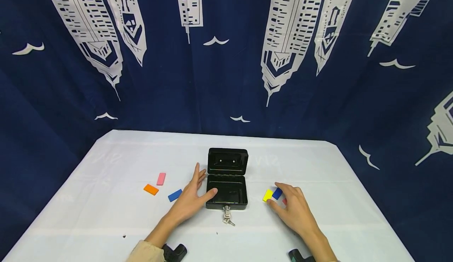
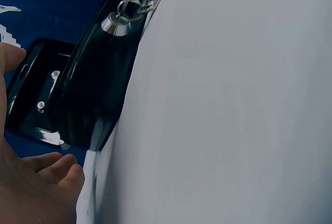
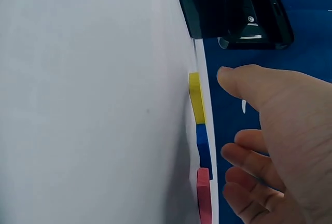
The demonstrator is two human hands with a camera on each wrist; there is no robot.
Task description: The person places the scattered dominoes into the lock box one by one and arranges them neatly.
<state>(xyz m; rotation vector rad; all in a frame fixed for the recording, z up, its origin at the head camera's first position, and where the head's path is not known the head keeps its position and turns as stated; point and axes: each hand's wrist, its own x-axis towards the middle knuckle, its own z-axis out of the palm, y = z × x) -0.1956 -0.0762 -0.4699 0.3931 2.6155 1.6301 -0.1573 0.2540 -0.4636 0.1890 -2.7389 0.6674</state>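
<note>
A black metal cash box (image 1: 216,206) stands with its lid (image 1: 228,161) raised and a key ring (image 1: 227,216) hanging from its front lock. My left hand (image 1: 191,201) is at the box's left side, fingers spread; its thumb overlaps the left rim in the head view. My right hand (image 1: 297,213) hovers right of the box, fingers loosely bent. Close by its thumb and fingertips lie a yellow block (image 1: 267,195) and a dark blue block (image 1: 277,193). A pinkish red block (image 1: 284,201) is partly hidden behind that hand. In the right wrist view nothing sits between its fingers.
Left of the left hand lie a pink block (image 1: 161,178), an orange block (image 1: 151,189) and a blue block (image 1: 175,195), the last close to the hand. The white table (image 1: 106,207) ends at a dark blue cloth (image 1: 198,81) printed with white buildings.
</note>
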